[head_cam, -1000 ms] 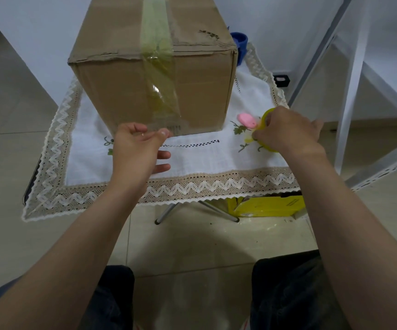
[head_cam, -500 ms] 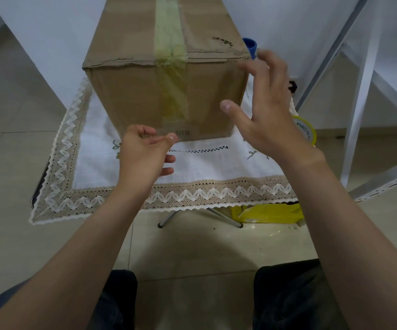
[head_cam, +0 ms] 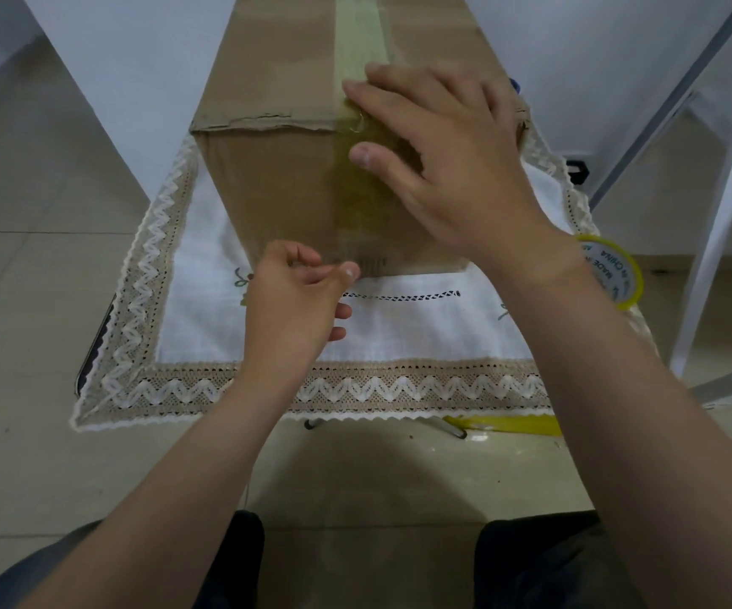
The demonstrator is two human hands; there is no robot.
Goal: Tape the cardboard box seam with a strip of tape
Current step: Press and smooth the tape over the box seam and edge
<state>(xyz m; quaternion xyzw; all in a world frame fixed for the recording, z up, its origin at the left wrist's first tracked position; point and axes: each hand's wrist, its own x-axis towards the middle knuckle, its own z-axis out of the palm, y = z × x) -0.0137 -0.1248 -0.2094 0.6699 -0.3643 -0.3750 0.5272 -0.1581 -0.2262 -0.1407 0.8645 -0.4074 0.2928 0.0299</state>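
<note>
On the tablecloth, cardboard box, yellowish tape strip wrinkled, right hand spread flat, left hand pinching tape end.

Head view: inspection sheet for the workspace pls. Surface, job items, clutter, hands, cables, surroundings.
Surface: small table under a white embroidered cloth with beige zigzag lace border.
Job's things: brown cardboard box stands on the cloth; yellowish clear tape strip runs along the top seam and down the near face. Yellow tape roll lies at the cloth's right edge.
Clutter: yellow packet on the floor under the table.
Grippers: right hand spread flat over the box's top front edge, on the strip; left hand pinching at the strip's lower end.
Cables: nothing seen.
Surroundings: tiled floor, white wall, white metal frame at right.
</note>
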